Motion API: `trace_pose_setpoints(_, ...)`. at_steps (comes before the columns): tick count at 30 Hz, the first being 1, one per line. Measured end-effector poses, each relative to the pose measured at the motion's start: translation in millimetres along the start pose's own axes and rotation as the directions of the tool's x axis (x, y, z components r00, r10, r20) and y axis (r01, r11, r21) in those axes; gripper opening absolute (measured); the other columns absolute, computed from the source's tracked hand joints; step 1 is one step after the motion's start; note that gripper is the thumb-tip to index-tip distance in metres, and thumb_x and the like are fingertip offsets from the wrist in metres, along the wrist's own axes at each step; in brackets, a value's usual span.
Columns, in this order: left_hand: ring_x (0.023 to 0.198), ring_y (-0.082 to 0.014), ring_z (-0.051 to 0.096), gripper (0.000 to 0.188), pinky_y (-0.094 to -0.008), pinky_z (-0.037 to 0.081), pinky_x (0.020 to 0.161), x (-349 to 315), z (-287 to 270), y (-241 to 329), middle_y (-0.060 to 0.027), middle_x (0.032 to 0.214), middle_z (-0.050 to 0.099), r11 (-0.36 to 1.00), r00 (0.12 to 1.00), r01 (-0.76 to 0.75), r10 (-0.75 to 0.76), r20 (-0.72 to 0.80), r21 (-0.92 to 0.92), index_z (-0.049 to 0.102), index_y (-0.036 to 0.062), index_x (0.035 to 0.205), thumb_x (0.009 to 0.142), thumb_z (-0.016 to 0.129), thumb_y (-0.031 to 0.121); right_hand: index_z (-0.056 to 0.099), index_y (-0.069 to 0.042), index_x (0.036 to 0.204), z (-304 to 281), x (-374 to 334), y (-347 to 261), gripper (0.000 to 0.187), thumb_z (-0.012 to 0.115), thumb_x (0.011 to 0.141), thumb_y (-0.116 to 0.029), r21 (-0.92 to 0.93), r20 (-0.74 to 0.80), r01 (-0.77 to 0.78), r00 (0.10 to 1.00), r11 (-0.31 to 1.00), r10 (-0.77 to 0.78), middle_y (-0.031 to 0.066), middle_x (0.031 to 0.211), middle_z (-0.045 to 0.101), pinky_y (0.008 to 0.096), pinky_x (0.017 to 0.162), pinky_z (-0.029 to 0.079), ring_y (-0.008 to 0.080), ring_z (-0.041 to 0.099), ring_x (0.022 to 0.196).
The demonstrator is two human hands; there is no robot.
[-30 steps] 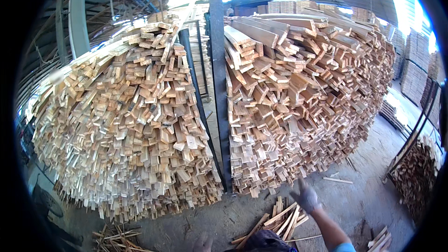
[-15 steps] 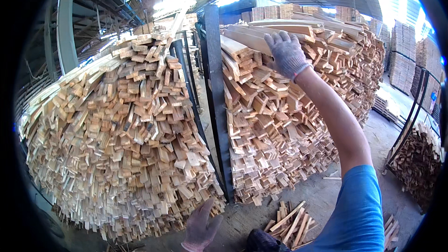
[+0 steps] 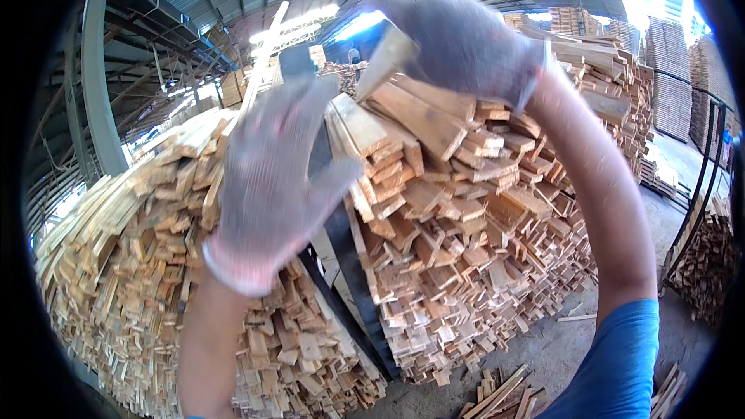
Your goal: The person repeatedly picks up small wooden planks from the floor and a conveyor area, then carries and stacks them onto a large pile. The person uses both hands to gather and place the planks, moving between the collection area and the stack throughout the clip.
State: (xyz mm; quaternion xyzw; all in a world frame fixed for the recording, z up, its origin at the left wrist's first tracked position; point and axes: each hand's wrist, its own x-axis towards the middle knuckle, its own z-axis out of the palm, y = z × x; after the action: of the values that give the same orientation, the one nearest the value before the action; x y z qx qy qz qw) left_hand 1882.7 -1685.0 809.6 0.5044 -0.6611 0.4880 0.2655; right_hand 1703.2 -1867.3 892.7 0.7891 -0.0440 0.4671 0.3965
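Note:
My right hand (image 3: 473, 46), in a grey knit glove, is raised over the right-hand stack of boards (image 3: 466, 240). Its fingers are closed on a wooden board (image 3: 386, 62), whose pale end sticks out to the left of the fingers and tilts down toward the stack top. My left hand (image 3: 272, 174), gloved alike, is up in front of the gap between the two stacks. Its fingers point upward and the thumb stands apart, with nothing in it; it hides part of a dark upright post (image 3: 358, 287). Both hands look slightly blurred.
A second tall stack of boards (image 3: 132, 264) fills the left side. Loose wood strips (image 3: 497, 396) lie on the concrete floor below. At the right stand a black metal rack (image 3: 698, 171) with more wood and tall bundled stacks (image 3: 669, 77). A grey column (image 3: 97, 77) rises at the left.
My left hand has risen from low near the floor to in front of the stacks. My right hand has come closer with a board in its grip. The view has shifted nearer.

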Motion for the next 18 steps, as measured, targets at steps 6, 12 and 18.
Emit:
trace_pose_setpoints(6,0.123,-0.0313,0.059,0.08,-0.0425,0.045,0.107,120,41,-74,-0.0209,0.129,0.062,0.92,0.936,0.318,-0.268,0.228,-0.227,0.053,0.0054,0.136,0.083,0.07,0.062,0.057,0.005,0.105,-16,105,13,0.034,0.065,0.094,-0.026,0.392,0.052,0.029,0.997,0.92,-0.054,0.018,0.098,0.068,0.0403,0.075,0.054,0.0262,0.071,0.085)
trace_pose_setpoints(12,0.101,-0.0225,0.066,0.071,-0.0343,0.05,0.09,169,61,-165,-0.0154,0.109,0.07,0.904,0.922,0.38,-0.353,0.158,-0.197,0.061,-0.0029,0.127,0.089,0.068,0.057,0.06,0.007,0.118,5,99,-20,0.041,0.065,0.091,-0.023,0.355,0.145,-0.445,0.895,0.822,0.422,0.0227,0.099,0.071,0.0372,0.077,0.06,0.0265,0.073,0.087)
trace_pose_setpoints(18,0.085,-0.0153,0.06,0.069,-0.0296,0.05,0.076,180,90,-161,-0.0076,0.095,0.063,0.756,0.863,0.494,-0.485,0.138,-0.43,0.067,-0.0002,0.112,0.088,0.067,0.064,0.057,0.008,0.125,47,44,-18,0.062,0.066,0.094,-0.045,0.201,0.431,-0.445,0.84,0.873,0.329,0.0247,0.102,0.072,0.0402,0.083,0.061,0.0301,0.074,0.095)
